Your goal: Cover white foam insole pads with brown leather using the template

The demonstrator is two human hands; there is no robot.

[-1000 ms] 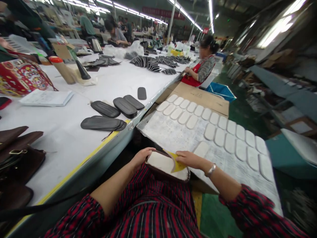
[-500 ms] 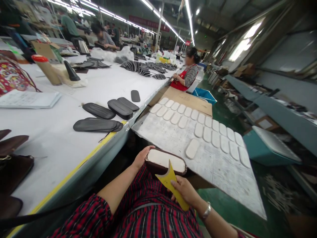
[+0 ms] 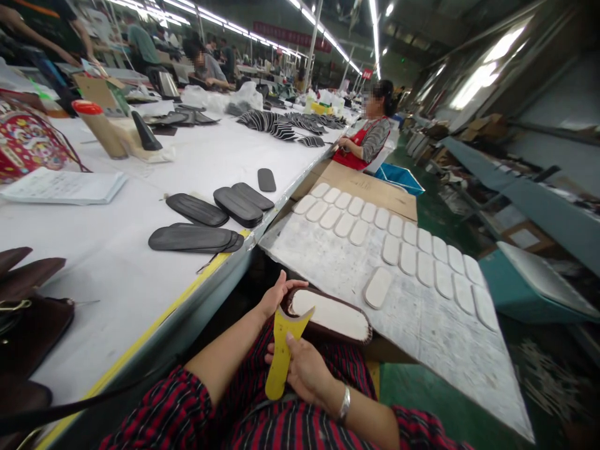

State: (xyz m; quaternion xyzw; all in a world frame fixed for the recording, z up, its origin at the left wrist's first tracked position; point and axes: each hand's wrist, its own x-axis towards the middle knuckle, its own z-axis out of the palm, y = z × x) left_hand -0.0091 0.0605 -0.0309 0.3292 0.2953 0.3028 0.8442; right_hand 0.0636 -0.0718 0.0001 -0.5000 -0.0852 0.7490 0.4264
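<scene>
A dark brown leather bag [image 3: 323,334] rests at my lap, its long oval base facing up. The base carries a white panel [image 3: 335,315] with rough edges. My left hand [image 3: 275,297] grips the left end of the bag, fingers over the far rim and one digit raised. In my right hand [image 3: 307,369] is a yellow scraper [image 3: 280,359] with a curved, notched end. That notched end points up at the left end of the white panel; whether it touches I cannot tell.
Rows of white oval pieces [image 3: 407,257] lie on a grey board [image 3: 422,337] to the right. Dark oval pieces [image 3: 194,237] are stacked on the white table [image 3: 117,269] at left. A co-worker in a red apron [image 3: 354,150] sits beyond a cardboard sheet [image 3: 370,187].
The scraper has swung left and turned more upright, moving from the panel's middle to its left end. One digit of my left hand has lifted. The whole view has shifted slightly.
</scene>
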